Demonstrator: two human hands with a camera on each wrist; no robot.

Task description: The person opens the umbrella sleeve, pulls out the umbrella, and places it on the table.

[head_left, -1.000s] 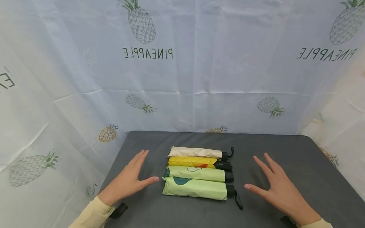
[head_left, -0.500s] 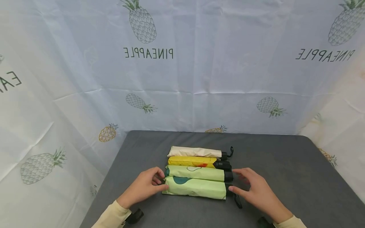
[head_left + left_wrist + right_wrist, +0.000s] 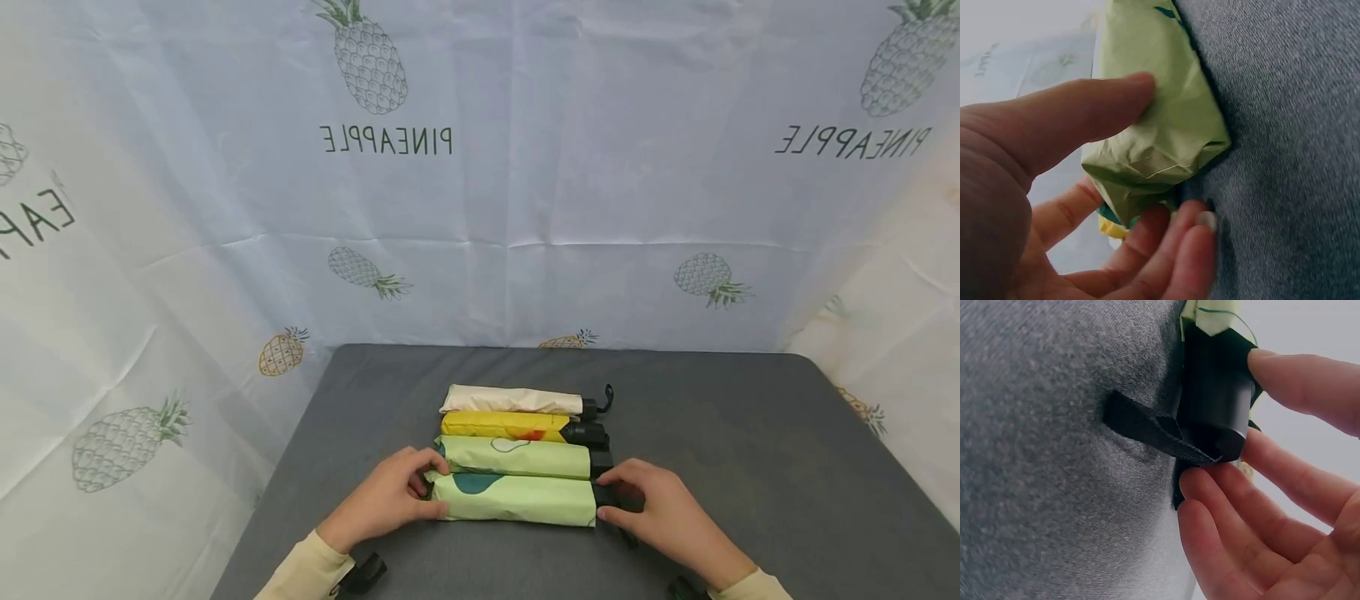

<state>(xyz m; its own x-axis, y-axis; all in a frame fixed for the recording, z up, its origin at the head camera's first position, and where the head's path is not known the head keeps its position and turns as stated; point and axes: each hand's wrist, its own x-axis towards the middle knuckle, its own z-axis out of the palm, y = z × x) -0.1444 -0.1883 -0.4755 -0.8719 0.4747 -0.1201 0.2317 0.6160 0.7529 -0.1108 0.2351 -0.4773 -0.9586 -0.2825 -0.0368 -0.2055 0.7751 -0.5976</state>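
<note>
Visibly creased, the nearest pale-green, teal-patched umbrella [image 3: 525,502] has the left grip [image 3: 386,497] and right grip [image 3: 663,510] pinching its ends.

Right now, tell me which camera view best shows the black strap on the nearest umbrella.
The right wrist view: there the black strap appears close up, trailing off the handle, largely uncovered. The head view shows only a small piece beside the right hand; the left wrist view shows none.
</note>
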